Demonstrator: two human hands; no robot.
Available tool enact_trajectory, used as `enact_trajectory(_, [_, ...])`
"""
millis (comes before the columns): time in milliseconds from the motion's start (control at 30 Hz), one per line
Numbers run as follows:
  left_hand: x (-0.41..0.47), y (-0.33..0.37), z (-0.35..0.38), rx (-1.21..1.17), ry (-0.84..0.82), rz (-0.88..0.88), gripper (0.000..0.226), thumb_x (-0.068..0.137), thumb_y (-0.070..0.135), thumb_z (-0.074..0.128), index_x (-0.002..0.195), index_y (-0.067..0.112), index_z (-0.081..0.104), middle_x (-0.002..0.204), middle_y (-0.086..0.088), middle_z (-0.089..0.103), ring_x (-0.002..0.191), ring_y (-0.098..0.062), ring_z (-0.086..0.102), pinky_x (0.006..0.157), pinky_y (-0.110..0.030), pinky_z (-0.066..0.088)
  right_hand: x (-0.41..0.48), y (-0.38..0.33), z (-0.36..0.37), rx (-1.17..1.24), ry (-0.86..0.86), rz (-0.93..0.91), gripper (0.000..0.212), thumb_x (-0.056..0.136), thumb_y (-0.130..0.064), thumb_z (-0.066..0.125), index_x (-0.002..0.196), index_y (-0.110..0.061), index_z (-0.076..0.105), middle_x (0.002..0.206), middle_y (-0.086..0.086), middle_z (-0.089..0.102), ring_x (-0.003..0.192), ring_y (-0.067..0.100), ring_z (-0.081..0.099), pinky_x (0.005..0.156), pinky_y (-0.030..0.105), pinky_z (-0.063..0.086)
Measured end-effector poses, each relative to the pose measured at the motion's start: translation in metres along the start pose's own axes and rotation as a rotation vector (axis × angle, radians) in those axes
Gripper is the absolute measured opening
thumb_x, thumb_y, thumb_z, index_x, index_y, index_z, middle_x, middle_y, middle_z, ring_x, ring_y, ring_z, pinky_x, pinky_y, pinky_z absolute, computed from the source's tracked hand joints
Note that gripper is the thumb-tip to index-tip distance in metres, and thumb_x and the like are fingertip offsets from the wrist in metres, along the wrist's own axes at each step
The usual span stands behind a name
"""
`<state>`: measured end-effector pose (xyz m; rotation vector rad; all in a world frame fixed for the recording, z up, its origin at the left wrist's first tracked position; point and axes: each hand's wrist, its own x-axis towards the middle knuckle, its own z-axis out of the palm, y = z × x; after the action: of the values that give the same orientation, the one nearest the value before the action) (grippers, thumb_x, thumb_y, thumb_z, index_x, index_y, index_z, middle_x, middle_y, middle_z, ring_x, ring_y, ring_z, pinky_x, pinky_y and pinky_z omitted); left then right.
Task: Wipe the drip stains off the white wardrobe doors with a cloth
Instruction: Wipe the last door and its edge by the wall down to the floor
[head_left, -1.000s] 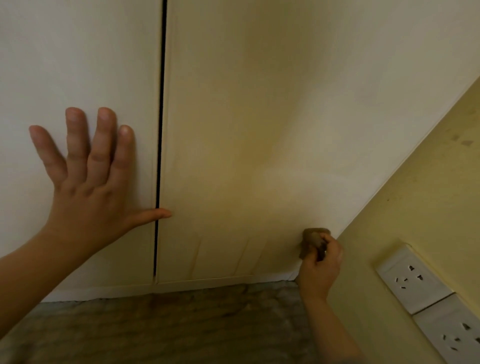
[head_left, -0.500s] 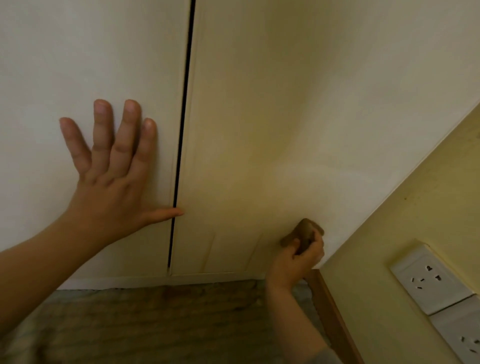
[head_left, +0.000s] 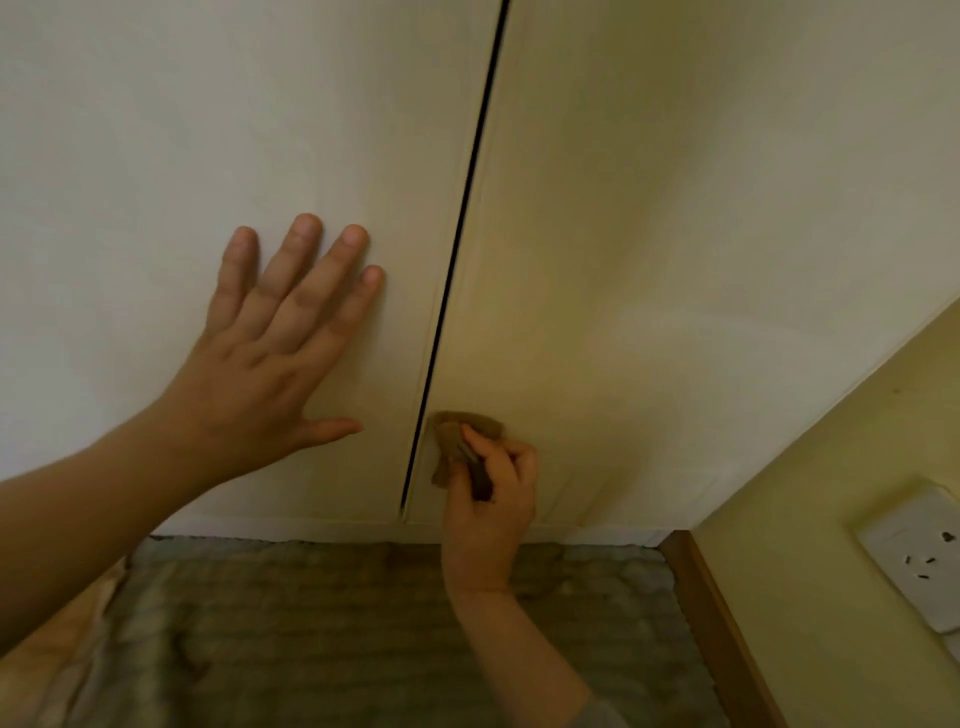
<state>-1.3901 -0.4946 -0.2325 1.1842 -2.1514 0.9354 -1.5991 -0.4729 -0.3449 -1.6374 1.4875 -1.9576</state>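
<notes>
Cloth (head_left: 457, 441) position: low on the right door (head_left: 675, 208), just right of the gap (head_left: 457, 249) between the two doors and near the gap's lower end, pressed against the panel. My right hand (head_left: 491, 499) grips it, fingers curled round the bunched brown fabric.

My left hand (head_left: 265, 364) lies flat on the left door (head_left: 156, 156), left of the gap. The fingers are straight and spread, and the thumb points toward the gap without reaching it. It holds nothing; I judge it a brace only.

Progress, as far as visible:
- Right of the gap, beyond the cloth and at about its height, faint slanted drip stains (head_left: 582, 499) show on the right door. I count these as not yet wiped.
- The strip of panel right beside the gap, where the cloth sits, is the part in hand. I cannot tell whether it is clean, because cloth and hand cover it.
- Higher up, right of the gap, the door has a yellowish cast. I cannot tell stain from lighting.
- Left of the gap I see no streaks on the left door, though my own hand hides part of it.

Estimate: task partly done at best. What is left is the low streaks right of the gap, then a check of both doors.
</notes>
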Motion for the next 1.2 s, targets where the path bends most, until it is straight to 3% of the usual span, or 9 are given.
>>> enact_trajectory(133, [-0.011, -0.006, 0.001, 0.045, -0.034, 0.015, 0.109, 0.075, 0.066, 0.047, 0.158, 0.006, 0.010, 0.165, -0.016, -0.001, 0.152, -0.039, 0.000, 0.120, -0.061, -0.003, -0.003, -0.008, 0.001, -0.011, -0.123, -0.031, 0.035, 0.081, -0.005, 0.067, 0.111, -0.023, 0.071, 0.102, -0.006, 0.053, 0.095, 0.005, 0.057, 0.079, 0.023, 0.053])
enact_trajectory(233, [-0.013, -0.007, 0.003, 0.066, -0.033, 0.023, 0.115, 0.076, 0.064, 0.062, 0.158, 0.005, 0.009, 0.166, -0.015, -0.004, 0.152, -0.039, -0.002, 0.120, -0.059, -0.005, 0.009, -0.013, -0.018, -0.056, -0.057, -0.145, 0.031, 0.086, -0.013, 0.064, 0.116, -0.020, 0.068, 0.109, -0.008, 0.051, 0.102, 0.002, 0.054, 0.085, 0.018, 0.050])
enact_trajectory(300, [-0.013, -0.005, 0.003, 0.073, -0.062, -0.006, 0.133, 0.063, 0.064, 0.080, 0.158, 0.004, 0.008, 0.165, -0.015, -0.006, 0.152, -0.037, -0.006, 0.119, -0.060, -0.006, 0.027, -0.012, -0.024, -0.116, 0.042, -0.234, 0.031, 0.087, -0.013, 0.061, 0.118, -0.015, 0.067, 0.113, 0.003, 0.053, 0.104, 0.012, 0.055, 0.088, 0.023, 0.051])
enact_trajectory(400, [-0.011, 0.001, 0.003, 0.060, -0.102, -0.045, 0.147, 0.052, 0.068, 0.083, 0.158, 0.005, 0.003, 0.165, -0.014, -0.010, 0.151, -0.037, -0.010, 0.118, -0.062, -0.007, 0.044, -0.001, -0.021, -0.235, 0.094, -0.323, 0.032, 0.089, -0.005, 0.060, 0.120, -0.011, 0.067, 0.116, 0.016, 0.054, 0.107, 0.027, 0.056, 0.090, 0.034, 0.052])
enact_trajectory(600, [-0.010, 0.006, 0.005, 0.054, -0.114, -0.080, 0.152, 0.049, 0.070, 0.083, 0.158, 0.006, -0.001, 0.164, -0.012, -0.015, 0.150, -0.036, -0.015, 0.117, -0.061, -0.011, -0.001, 0.041, -0.006, -0.383, -0.271, -0.588, 0.026, 0.094, -0.011, 0.054, 0.111, -0.013, 0.073, 0.116, 0.005, 0.052, 0.102, 0.024, 0.056, 0.086, 0.030, 0.051])
enact_trajectory(767, [-0.010, 0.008, 0.004, 0.039, -0.127, -0.096, 0.154, 0.047, 0.067, 0.086, 0.158, 0.006, -0.002, 0.164, -0.010, -0.019, 0.150, -0.035, -0.017, 0.117, -0.062, -0.010, -0.027, 0.060, -0.015, -0.409, -0.440, -0.467, 0.029, 0.083, -0.009, 0.062, 0.109, -0.013, 0.074, 0.113, 0.005, 0.058, 0.102, 0.022, 0.057, 0.079, 0.037, 0.057])
enact_trajectory(900, [-0.010, 0.014, 0.005, 0.021, -0.126, -0.130, 0.156, 0.046, 0.069, 0.085, 0.157, 0.005, -0.003, 0.163, -0.011, -0.021, 0.149, -0.037, -0.018, 0.116, -0.066, -0.008, -0.002, 0.030, -0.035, -0.322, -0.200, -0.371, 0.034, 0.087, -0.008, 0.059, 0.119, -0.014, 0.068, 0.116, 0.004, 0.051, 0.107, 0.018, 0.053, 0.095, 0.021, 0.046])
enact_trajectory(1033, [-0.007, 0.030, 0.009, 0.009, -0.145, -0.208, 0.160, 0.044, 0.073, 0.083, 0.156, 0.003, -0.008, 0.161, -0.013, -0.025, 0.147, -0.039, -0.022, 0.114, -0.068, -0.009, 0.035, 0.016, -0.042, -0.271, 0.034, -0.304, 0.038, 0.086, 0.004, 0.066, 0.121, -0.010, 0.065, 0.119, 0.014, 0.053, 0.110, 0.026, 0.055, 0.094, 0.029, 0.049])
enact_trajectory(1200, [-0.006, 0.033, 0.013, 0.025, -0.137, -0.231, 0.160, 0.045, 0.073, 0.082, 0.155, 0.003, -0.011, 0.163, -0.016, -0.021, 0.146, -0.040, -0.024, 0.113, -0.068, -0.011, 0.012, 0.033, -0.023, -0.357, -0.116, -0.423, 0.030, 0.088, -0.006, 0.055, 0.115, -0.008, 0.069, 0.118, 0.007, 0.048, 0.108, 0.024, 0.051, 0.102, 0.019, 0.040])
